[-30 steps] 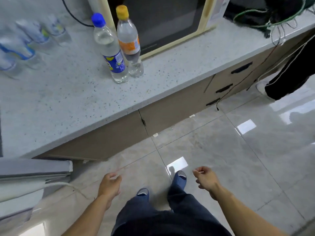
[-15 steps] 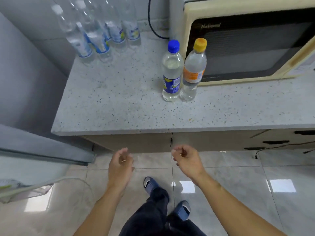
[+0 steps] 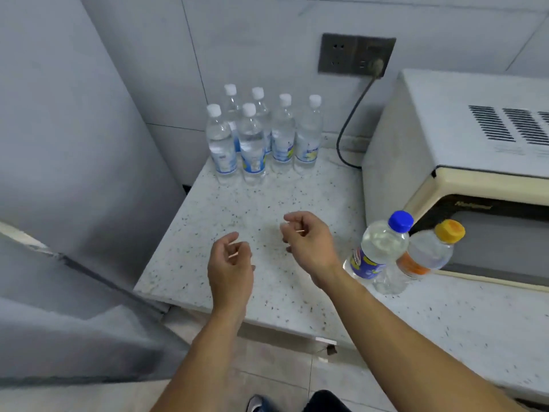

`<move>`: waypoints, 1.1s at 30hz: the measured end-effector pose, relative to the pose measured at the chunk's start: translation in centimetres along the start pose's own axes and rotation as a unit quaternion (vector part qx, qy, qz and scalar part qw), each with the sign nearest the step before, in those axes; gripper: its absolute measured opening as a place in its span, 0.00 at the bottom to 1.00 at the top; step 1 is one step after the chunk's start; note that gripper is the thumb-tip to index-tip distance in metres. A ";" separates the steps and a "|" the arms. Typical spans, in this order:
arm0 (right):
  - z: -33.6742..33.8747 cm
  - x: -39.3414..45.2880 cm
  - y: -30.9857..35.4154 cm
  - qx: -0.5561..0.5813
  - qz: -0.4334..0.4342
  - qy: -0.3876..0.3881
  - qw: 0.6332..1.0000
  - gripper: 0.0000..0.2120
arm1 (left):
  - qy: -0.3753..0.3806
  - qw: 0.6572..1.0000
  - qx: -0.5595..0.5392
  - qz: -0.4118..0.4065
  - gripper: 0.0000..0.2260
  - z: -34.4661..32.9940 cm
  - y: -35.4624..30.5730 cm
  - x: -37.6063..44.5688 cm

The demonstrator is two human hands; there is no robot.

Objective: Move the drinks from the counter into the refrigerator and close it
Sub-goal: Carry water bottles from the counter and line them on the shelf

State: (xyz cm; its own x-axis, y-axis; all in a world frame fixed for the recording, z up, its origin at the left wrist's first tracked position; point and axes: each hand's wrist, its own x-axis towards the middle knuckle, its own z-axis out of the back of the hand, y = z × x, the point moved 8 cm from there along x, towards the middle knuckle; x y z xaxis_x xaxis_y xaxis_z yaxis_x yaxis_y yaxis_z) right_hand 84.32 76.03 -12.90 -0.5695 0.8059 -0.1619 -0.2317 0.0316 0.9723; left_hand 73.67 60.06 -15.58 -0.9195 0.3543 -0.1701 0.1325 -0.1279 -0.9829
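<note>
Half a second ago both hands hung below the counter edge over the floor; now they are raised over the counter [image 3: 214, 221] itself, and the view has swung so the six white-capped bottles, then far off at 11 o'clock, stand nearer at 12 o'clock, while the microwave has slid to 3 o'clock. The fridge [image 3: 68, 138] fills the left side at 9 o'clock, its grey door edge [image 3: 89, 278] jutting toward the counter's near left corner. The microwave [image 3: 463, 150] sits against the wall, a dark cord running from its back up to a wall socket [image 3: 356, 55] at 1 o'clock. Both forearms reach up from 6 o'clock. The left hand [image 3: 230, 263] hovers above the counter's near part, fingers loosely curled and holding nothing; the right hand [image 3: 307, 239] hovers just beside it at 2 o'clock of the left, fingers likewise slack and curled in, empty. The six bottles [image 3: 261, 135] stand in a tight cluster at the counter's back by the wall, well apart from both hands, with bare counter between. At 3 o'clock of the right hand, near its wrist, a blue-capped bottle [image 3: 377, 251] and an orange-capped bottle [image 3: 427, 254] stand touching each other right in front of the microwave door. A dark shoe tip [image 3: 255, 404] shows on the floor at 6 o'clock.
</note>
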 end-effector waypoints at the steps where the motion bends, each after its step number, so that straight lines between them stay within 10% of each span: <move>1: -0.6 1.4 0.9 0.013 0.002 -0.001 1.000 0.04 | -0.014 1.000 -0.013 0.003 0.10 -0.1 -0.5 1.0; 11: -4.4 16.1 9.5 0.073 0.018 -0.057 0.996 0.14 | -0.159 0.986 -0.045 0.011 0.15 -2.5 -8.5 13.4; 21: -10.0 24.6 14.6 -0.356 0.174 0.088 0.914 0.25 | -0.114 0.932 0.305 -0.159 0.26 -6.4 -15.9 25.5; 25: -9.9 24.9 14.3 -0.366 0.198 0.059 0.907 0.13 | -0.029 0.887 0.420 -0.192 0.24 -7.5 -16.0 27.2; 33: -7.6 23.8 12.6 -0.342 0.173 0.042 0.923 0.14 | -0.076 0.922 0.342 -0.163 0.13 -5.8 -15.1 23.7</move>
State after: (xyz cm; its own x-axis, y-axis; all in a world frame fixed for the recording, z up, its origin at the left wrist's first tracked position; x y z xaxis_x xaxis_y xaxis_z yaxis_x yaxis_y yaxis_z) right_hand 61.85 91.13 -5.80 -0.7556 0.6478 0.0969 -0.4517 -0.6224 0.6393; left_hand 52.06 75.75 -5.20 -0.9174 0.3503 0.1889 -0.3767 -0.6109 -0.6963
